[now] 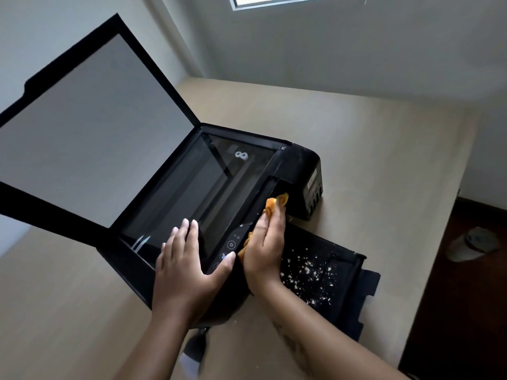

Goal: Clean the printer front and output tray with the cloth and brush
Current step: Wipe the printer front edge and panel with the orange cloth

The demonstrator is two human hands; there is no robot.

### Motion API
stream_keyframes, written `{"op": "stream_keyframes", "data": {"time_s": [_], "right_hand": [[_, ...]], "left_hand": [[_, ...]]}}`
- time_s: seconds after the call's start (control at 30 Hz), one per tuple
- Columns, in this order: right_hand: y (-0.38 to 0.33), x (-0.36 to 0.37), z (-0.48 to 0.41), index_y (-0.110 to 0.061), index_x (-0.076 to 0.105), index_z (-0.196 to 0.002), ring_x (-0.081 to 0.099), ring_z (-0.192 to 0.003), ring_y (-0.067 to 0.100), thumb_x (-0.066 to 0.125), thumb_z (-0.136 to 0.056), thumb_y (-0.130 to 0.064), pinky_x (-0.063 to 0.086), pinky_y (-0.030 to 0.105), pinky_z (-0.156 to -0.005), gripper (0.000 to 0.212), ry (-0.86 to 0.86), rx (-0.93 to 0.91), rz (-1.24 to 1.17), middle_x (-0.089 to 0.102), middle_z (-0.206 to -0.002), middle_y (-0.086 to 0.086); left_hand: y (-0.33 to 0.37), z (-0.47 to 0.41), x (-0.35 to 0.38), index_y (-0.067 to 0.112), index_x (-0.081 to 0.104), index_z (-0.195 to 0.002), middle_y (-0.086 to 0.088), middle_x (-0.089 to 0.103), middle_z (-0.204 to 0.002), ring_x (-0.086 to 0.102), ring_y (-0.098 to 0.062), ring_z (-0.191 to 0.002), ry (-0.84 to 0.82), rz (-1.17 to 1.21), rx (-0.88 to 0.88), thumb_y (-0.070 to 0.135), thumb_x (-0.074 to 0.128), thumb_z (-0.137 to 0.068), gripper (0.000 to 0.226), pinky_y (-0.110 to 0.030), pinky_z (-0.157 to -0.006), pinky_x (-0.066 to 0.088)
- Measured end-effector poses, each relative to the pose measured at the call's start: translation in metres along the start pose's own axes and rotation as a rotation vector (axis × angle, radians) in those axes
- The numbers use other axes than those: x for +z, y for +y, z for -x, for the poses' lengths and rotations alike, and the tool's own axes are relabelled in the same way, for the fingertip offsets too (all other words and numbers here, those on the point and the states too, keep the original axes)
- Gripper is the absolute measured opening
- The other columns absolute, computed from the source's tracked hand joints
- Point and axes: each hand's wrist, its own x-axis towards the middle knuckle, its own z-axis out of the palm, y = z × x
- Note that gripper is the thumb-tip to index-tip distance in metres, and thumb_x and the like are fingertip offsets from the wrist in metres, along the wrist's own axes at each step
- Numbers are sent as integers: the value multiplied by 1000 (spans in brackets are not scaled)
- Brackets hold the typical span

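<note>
A black printer (301, 171) stands on a beige table (370, 149) with its scanner lid (90, 133) raised at the left. My left hand (186, 267) lies flat, fingers spread, on the scanner glass edge beside the control panel (233, 242). My right hand (264, 250) presses an orange cloth (275, 202) against the printer's front face, just above the output tray. That black output tray (343, 283) is pulled out to the right and is dotted with white crumbs (307, 270). A dark brush (196, 346) lies on the table near the bottom, partly hidden by my left forearm.
The table's right edge (439, 242) drops to a dark floor, where a blurred pale object (472, 244) lies. Grey walls and a window (274, 1) are behind the table.
</note>
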Motion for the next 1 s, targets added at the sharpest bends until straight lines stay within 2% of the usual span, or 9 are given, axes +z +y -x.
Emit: {"op": "stream_keyframes", "data": {"time_s": [0.17,0.27,0.33,0.43,0.5,0.57,0.67,0.83,1.0], "right_hand": [[7,3,12,-7,37,-146,29,-144,16,31,-98,-39,24,37,-118,59,47,128,-65,36,-154,9],[6,-4,33,-10,28,-150,15,-148,9,30,-99,-32,12,22,-120,56,-68,53,7,22,-160,5],[2,-2,21,-13,28,-150,13,-148,6,31,-101,-29,10,18,-119,51,-50,-10,18,19,-159,-1],[7,5,5,-20,33,-146,22,-146,8,31,-100,-34,19,29,-121,48,66,52,-68,28,-156,-3],[12,7,19,-16,37,-146,26,-145,11,30,-97,-43,23,37,-119,56,82,151,-104,33,-156,2],[11,6,43,-13,31,-149,21,-147,10,29,-98,-40,19,34,-120,58,29,159,-85,28,-158,3],[7,2,47,-13,25,-151,13,-148,6,29,-101,-31,12,24,-121,53,-15,40,-37,20,-161,1],[14,10,15,-7,39,-145,31,-143,17,29,-98,-39,26,41,-117,58,119,138,-100,38,-152,9],[12,2,52,-10,28,-151,13,-148,7,30,-101,-32,13,28,-121,55,-28,79,-70,20,-161,3]], "left_hand": [[0,0,0,26,12,-157,8,5,-164,-3,-7,-149,1,-4,1,85,23,-69,106,-36,-121,6],[1,-1,-1,26,10,-157,8,4,-164,-4,-7,-149,-8,-12,4,85,21,-70,106,-37,-122,6],[2,0,0,26,10,-157,8,4,-164,-4,-7,-149,-10,-15,5,85,20,-70,106,-37,-122,6],[2,0,0,25,11,-157,7,5,-164,-3,-7,-149,-3,-15,1,85,19,-70,106,-37,-121,6],[2,-1,0,25,12,-157,7,6,-164,-2,-7,-149,-1,-8,2,85,20,-70,105,-37,-121,7],[0,-1,1,25,13,-157,8,7,-164,-2,-7,-149,1,-1,2,84,21,-71,104,-38,-121,7],[-1,0,2,26,13,-156,7,7,-164,-1,-7,-149,0,-7,6,83,21,-72,102,-37,-121,7],[-1,-3,4,26,13,-156,8,7,-164,0,-7,-149,2,-3,-1,83,21,-72,103,-38,-121,6],[-4,-1,4,26,13,-156,7,7,-164,0,-8,-149,-7,1,7,83,21,-73,101,-40,-121,7]]}}
